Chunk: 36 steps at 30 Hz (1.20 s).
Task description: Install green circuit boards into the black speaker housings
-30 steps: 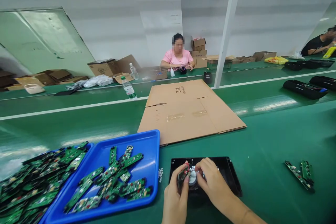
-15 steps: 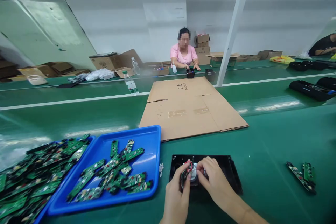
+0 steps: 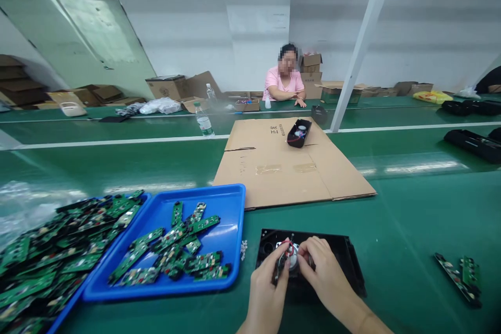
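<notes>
My left hand (image 3: 269, 284) pinches a small circuit board (image 3: 279, 266) on edge, over the left part of a black plastic housing (image 3: 336, 255). A red wire (image 3: 291, 247) curves from around the board towards a round silver speaker (image 3: 293, 260) in the housing. Beside the speaker, my right hand (image 3: 323, 266) has its thumb and fingertips pressed together. What those fingertips hold, perhaps a wire end, is hidden. The housing lies flat on the green table under both hands.
Left of me, a blue tray (image 3: 164, 295) holds several green circuit boards, beside a larger heap of boards (image 3: 50, 261). Small white parts (image 3: 243, 249) lie near the tray. Two boards (image 3: 457, 276) lie at right. Ahead, flattened cardboard (image 3: 282, 188) carries a black speaker housing (image 3: 299, 133). A co-worker (image 3: 285, 83) sits opposite.
A black speaker housing now lies on the cardboard, away from the co-worker, whose hands are off it. My view has turned slightly left. Both my hands keep nearly the same grip.
</notes>
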### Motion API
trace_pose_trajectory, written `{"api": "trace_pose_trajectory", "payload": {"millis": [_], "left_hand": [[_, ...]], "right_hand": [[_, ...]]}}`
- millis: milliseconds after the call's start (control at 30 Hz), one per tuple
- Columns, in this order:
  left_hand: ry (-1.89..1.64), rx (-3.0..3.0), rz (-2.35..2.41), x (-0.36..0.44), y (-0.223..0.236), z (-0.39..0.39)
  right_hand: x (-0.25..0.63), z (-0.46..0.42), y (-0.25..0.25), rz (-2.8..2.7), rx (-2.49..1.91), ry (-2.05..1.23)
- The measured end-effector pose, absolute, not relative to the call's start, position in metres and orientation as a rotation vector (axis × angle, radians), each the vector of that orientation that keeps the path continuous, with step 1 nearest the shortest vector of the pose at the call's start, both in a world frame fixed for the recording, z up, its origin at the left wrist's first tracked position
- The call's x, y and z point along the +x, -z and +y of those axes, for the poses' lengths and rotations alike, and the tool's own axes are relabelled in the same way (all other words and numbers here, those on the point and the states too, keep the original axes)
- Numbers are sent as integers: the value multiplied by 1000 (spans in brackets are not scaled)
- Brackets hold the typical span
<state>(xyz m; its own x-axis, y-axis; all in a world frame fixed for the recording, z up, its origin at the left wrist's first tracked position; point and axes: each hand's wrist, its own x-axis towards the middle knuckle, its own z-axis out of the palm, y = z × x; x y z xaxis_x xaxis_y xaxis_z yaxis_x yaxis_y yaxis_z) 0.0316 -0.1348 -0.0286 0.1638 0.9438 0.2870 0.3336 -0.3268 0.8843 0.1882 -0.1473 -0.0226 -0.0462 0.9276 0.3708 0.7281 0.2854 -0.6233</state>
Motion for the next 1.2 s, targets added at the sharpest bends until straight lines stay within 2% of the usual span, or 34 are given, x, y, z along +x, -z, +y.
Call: {"api": "trace_pose_trajectory", "payload": {"millis": [700, 1200], "left_hand": [[-1128, 1693, 1213, 34, 28, -137], [-1133, 1792, 1222, 33, 28, -138]], "right_hand": [[186, -149, 23, -1846, -1479, -194], [187, -150, 23, -1839, -1485, -255]]}}
